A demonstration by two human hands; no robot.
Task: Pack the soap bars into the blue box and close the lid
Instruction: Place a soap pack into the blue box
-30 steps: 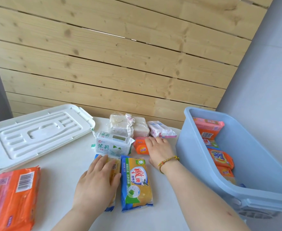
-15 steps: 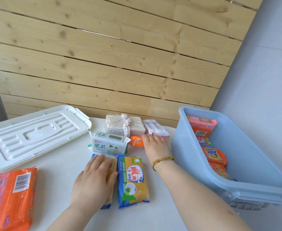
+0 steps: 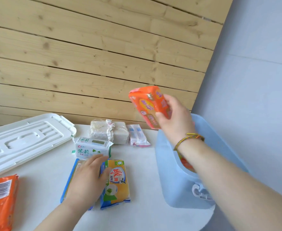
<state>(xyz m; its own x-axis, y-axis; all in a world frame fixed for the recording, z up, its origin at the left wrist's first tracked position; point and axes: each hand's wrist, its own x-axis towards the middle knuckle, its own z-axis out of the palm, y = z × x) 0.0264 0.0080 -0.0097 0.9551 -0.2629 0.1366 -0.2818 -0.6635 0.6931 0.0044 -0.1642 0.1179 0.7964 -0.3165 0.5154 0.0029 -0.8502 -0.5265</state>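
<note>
The right hand was raised above the near-left part of the blue box, forearm reaching up from the lower right, a braided band at the wrist. Its fingers were wrapped round an orange soap, held tilted in the air, clear of the table and just above the box rim. The left hand lay palm down, fingers spread and flat, pressing on a blue-edged soap without gripping it; its fingertips reached toward a white soap. Just right of that hand lay a yellow soap. Farther back lay a clear-wrapped pair of bars and a pink-and-white soap. An orange pack lay at the table's left edge, below the white lid, which was off the box.
</note>
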